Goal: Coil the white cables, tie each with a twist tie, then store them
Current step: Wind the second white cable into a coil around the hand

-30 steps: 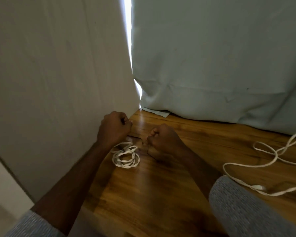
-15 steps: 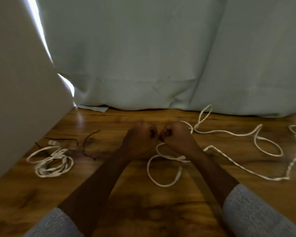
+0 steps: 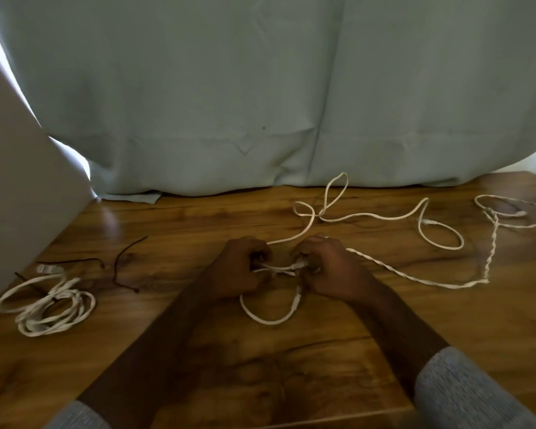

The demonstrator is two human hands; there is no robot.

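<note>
Grey knit sleeves (image 3: 464, 394), bare forearms

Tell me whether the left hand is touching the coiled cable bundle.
Apart. The head view shows bare wooden floor between the left hand and the coiled cable bundle.

A pale green curtain (image 3: 260, 88) hangs to the wooden floor (image 3: 260, 366); a white panel (image 3: 19, 196) stands left.

A wooden table (image 3: 291, 366) carries a coiled cable (image 3: 48, 308), loose cables (image 3: 440, 243) and ties (image 3: 121, 264).
</note>
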